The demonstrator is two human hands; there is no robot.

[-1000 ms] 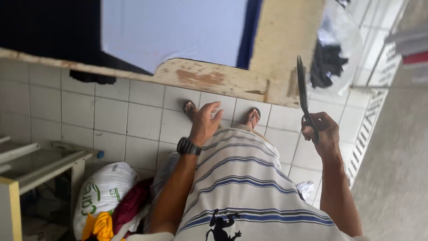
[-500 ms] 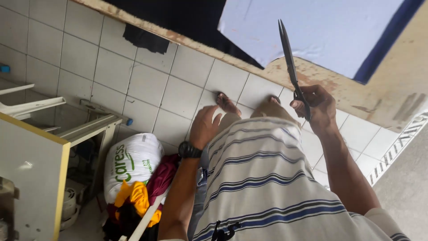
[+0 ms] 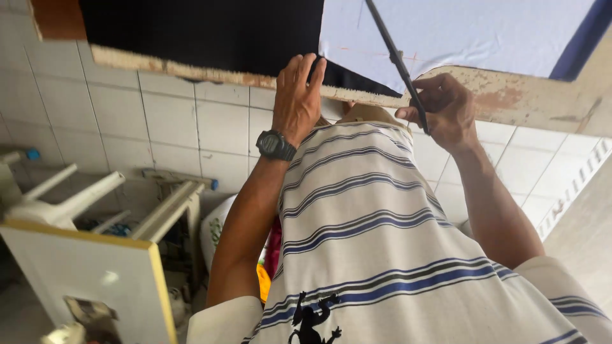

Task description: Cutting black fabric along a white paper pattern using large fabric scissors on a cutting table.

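Right hand (image 3: 446, 105) grips long dark scissors (image 3: 396, 60) over pale cloth (image 3: 459, 28).

Long dark scissors (image 3: 396, 60) sit in the right hand (image 3: 446, 108), blades closed and slanting up toward eleven o'clock over the pale blue cloth (image 3: 459, 28). Black cloth (image 3: 204, 32) lies at nine o'clock of it on the worktop (image 3: 529, 99), under the left hand's (image 3: 298, 95) fingertips.

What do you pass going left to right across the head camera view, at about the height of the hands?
White tiled wall → left hand, fingertips on the black fabric at the table edge → long black scissors → right hand holding them → worn wooden table edge.
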